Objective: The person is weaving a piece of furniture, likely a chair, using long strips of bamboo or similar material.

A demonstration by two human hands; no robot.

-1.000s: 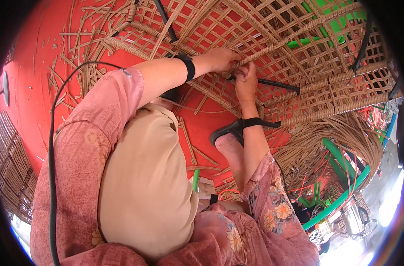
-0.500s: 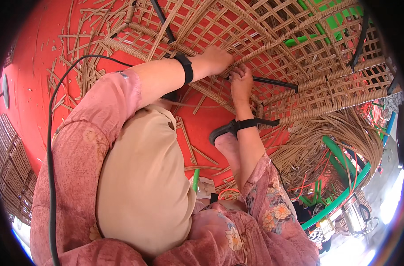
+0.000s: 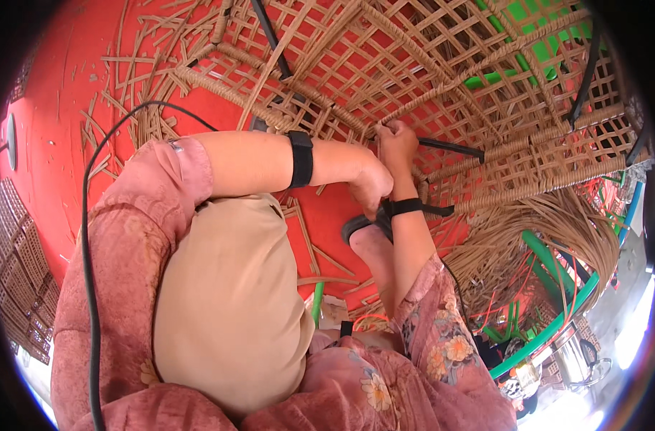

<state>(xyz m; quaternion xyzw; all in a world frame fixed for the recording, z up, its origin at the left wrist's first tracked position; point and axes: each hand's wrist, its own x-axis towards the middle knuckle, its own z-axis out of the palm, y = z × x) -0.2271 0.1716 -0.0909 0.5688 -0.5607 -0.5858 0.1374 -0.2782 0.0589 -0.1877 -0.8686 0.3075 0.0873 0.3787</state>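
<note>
A large brown wicker panel [image 3: 385,50] with an open lattice weave and cord-wrapped edges spans the far side, tilted over the floor. At a joint of its wrapped edges, my right hand [image 3: 397,146] is closed, thumb and fingers pinched against the panel. What lies within that pinch is too small to make out. Just nearer to me, my left hand [image 3: 371,184] is bent downward beside my right wrist, fingers closed. Its palm is turned away, so anything in it is hidden. Black bars [image 3: 449,149] stick out from the panel near my right hand.
Loose cane strips [image 3: 137,93] litter the red floor sheet [image 3: 54,158] at the left. A thick bundle of strips [image 3: 550,230] and a green hoop [image 3: 550,330] lie at the right. A black cable [image 3: 88,287] runs along my left arm. Another woven piece [image 3: 18,251] stands far left.
My left hand has come off the panel edge and moved nearer and slightly right, to beside my right wrist. My right hand stays at the joint. The view has shifted slightly.
</note>
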